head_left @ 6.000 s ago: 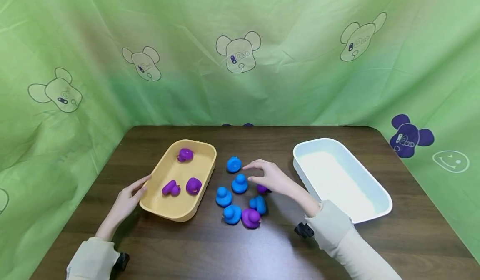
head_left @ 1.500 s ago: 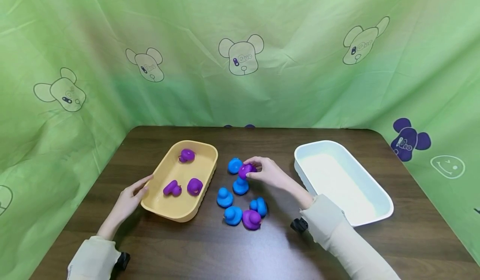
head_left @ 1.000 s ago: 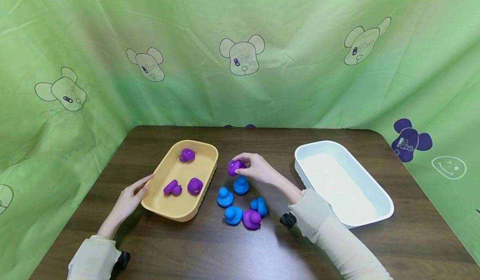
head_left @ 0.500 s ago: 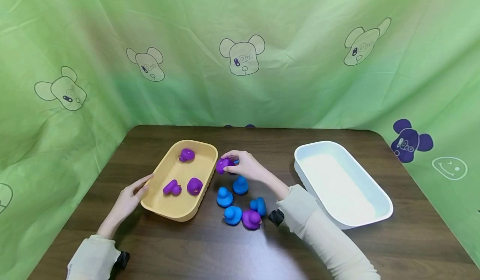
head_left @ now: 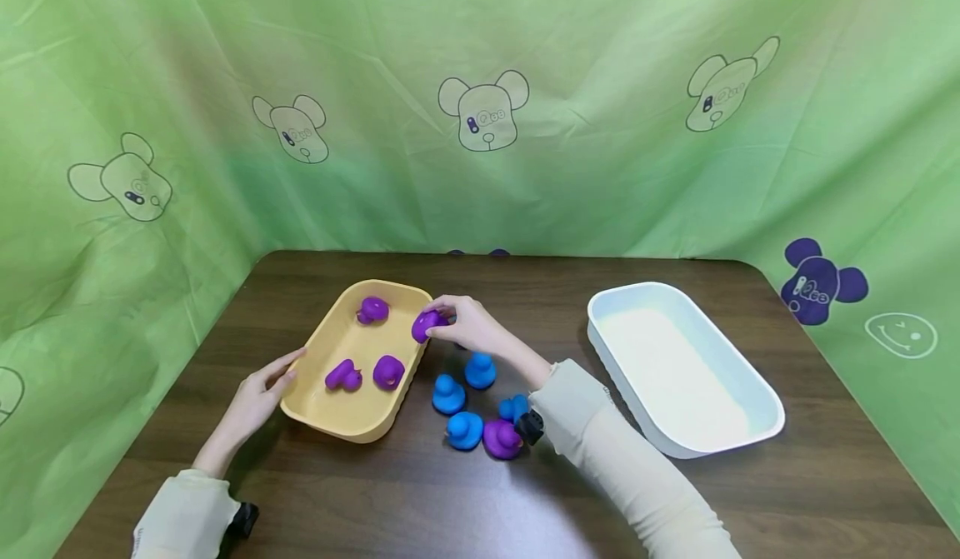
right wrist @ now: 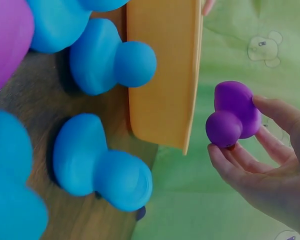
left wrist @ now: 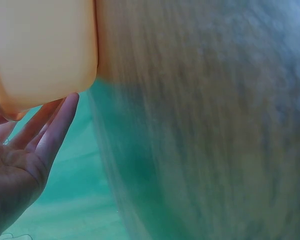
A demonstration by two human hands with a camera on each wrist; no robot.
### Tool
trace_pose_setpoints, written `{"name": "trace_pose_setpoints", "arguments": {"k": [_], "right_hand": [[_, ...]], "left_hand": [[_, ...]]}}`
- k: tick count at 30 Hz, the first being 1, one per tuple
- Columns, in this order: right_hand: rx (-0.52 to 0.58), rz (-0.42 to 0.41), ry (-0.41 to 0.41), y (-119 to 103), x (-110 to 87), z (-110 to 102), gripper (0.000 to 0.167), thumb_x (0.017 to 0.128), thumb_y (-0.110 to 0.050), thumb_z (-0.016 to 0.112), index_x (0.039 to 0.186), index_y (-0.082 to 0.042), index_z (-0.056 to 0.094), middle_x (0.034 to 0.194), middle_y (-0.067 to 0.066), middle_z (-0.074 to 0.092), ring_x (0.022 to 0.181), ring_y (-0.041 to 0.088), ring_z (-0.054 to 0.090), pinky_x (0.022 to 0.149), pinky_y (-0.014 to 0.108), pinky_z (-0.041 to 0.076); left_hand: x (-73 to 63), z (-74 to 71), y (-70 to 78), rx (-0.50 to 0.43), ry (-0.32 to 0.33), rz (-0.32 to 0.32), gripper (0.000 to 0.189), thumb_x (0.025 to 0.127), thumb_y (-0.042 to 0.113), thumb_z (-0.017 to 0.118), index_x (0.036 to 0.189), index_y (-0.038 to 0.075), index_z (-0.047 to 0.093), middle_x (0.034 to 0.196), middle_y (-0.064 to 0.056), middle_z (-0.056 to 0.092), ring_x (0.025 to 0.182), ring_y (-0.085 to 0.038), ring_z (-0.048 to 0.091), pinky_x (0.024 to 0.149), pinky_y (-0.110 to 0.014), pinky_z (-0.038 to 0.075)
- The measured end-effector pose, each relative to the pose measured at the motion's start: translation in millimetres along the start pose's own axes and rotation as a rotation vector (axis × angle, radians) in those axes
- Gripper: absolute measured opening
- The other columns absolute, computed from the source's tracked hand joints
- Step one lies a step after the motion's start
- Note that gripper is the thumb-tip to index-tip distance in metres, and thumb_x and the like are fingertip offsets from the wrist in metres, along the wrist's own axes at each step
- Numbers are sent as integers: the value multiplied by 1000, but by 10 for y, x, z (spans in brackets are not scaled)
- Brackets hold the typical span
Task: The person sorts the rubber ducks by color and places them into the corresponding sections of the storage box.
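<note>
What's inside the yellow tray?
Three purple ducks on the floor of the tray; what's beneath them is covered. The right grip holds a fourth duck, not set down.

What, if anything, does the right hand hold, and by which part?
A smooth purple duck-shaped toy, by its rounded body: thumb on one side, fingers opposite, near the head.

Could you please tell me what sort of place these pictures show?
Probably a staged recording corner: a printed green cloth hangs behind and beside a dark wooden table, and a small black device sits at each wrist. The room beyond the cloth is hidden.
</note>
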State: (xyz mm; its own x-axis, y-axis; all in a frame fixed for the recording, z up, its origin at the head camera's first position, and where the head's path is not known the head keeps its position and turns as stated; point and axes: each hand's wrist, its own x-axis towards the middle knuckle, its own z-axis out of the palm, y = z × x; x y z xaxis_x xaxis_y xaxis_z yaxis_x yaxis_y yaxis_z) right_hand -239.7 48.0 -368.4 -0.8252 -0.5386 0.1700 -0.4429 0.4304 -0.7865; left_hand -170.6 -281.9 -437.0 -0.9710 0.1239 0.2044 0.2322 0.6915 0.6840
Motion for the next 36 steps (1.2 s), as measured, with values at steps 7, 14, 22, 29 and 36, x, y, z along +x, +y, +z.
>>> {"name": "trace_pose_setpoints", "arguments": {"k": [7, 14, 22, 29, 36], "right_hand": [[-3, 11, -12, -27, 77, 81, 29, 80, -8, 63, 107, 1, 60, 104, 15, 61, 96, 26, 56, 83, 32, 45], [-4, 35, 0, -21, 148, 162, 29, 79, -6, 63, 106, 1, 60, 103, 15, 61, 94, 26, 58, 78, 28, 46], [-13, 74, 3, -26, 219, 233, 30, 80, -7, 63, 108, 1, 59, 106, 16, 61, 95, 26, 58, 76, 25, 47], [-11, 88, 4, -18, 283, 282, 30, 79, -8, 64, 108, 1, 60, 104, 15, 61, 95, 26, 58, 76, 24, 47], [-23, 95, 1, -15, 341, 322, 30, 79, -6, 63, 108, 2, 60, 104, 15, 61, 95, 25, 57, 76, 24, 46]], "left_hand": [[-2, 6, -9, 0, -4, -2, 35, 92, 18, 47, 124, 4, 51, 120, -18, 52, 108, -32, 47, 77, -7, 33], [-2, 8, -16, 0, 3, 1, 34, 92, 18, 48, 123, 5, 52, 120, -17, 53, 104, -15, 50, 75, -7, 35], [3, 10, -15, 19, 12, 6, 34, 92, 18, 47, 123, 4, 52, 119, -18, 54, 105, -27, 49, 76, -9, 35], [3, 17, -18, 5, 14, -1, 35, 92, 19, 47, 123, 4, 51, 120, -19, 53, 107, -32, 47, 77, -8, 34], [-3, 14, -21, 17, 18, 2, 35, 92, 19, 47, 123, 4, 52, 119, -19, 53, 107, -32, 47, 77, -9, 34]]}}
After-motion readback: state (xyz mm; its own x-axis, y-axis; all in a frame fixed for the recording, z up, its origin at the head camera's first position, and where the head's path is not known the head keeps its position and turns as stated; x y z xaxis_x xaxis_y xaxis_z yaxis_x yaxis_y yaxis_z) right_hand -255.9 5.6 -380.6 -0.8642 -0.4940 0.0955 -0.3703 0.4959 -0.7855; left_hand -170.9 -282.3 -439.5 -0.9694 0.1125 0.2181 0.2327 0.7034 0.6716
